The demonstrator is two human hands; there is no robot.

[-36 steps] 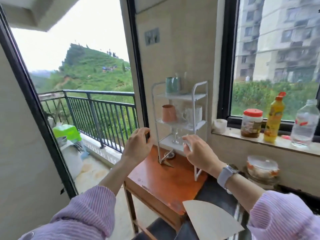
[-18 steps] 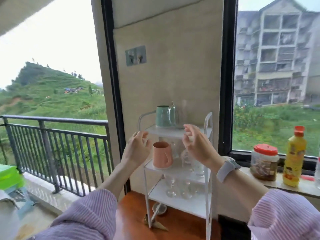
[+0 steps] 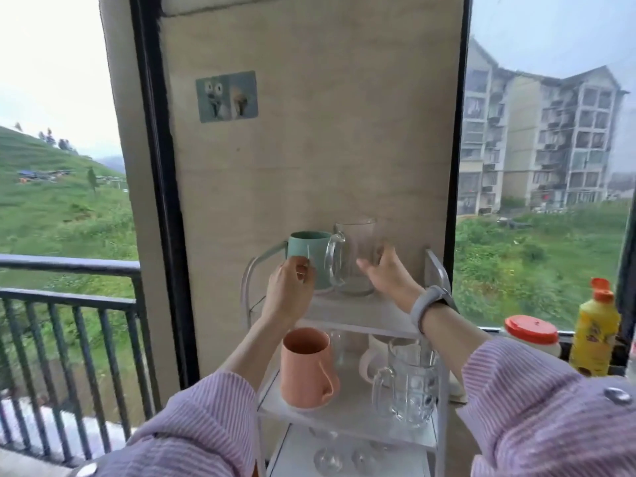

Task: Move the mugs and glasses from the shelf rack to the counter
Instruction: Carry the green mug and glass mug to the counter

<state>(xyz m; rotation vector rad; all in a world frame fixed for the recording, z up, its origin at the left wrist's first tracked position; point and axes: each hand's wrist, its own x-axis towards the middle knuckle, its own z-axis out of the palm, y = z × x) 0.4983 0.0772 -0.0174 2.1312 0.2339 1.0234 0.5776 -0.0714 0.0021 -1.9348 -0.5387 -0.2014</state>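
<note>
A white three-tier shelf rack (image 3: 361, 316) stands against the wall. Its top tier holds a teal mug (image 3: 309, 249) and, beside it on the right, a clear glass mug (image 3: 354, 242). My left hand (image 3: 290, 297) is wrapped around the teal mug's lower left side. My right hand (image 3: 390, 277) clasps the glass mug from the right, thumb in front and fingers behind. Both mugs rest on the shelf. The middle tier carries a pink mug (image 3: 304, 370), a glass tankard (image 3: 411, 387) and a white mug (image 3: 370, 359) partly hidden behind it. Stemmed glasses (image 3: 327, 452) stand on the bottom tier.
On the window sill to the right are a red-lidded jar (image 3: 531, 333) and a yellow bottle (image 3: 595, 335). A dark balcony railing (image 3: 69, 270) runs along the left. The beige wall (image 3: 309, 149) is close behind the rack.
Both hands rose from the rack's lower tiers to the top tier and closed on the teal mug and the glass mug. The view tilted up and moved closer.
</note>
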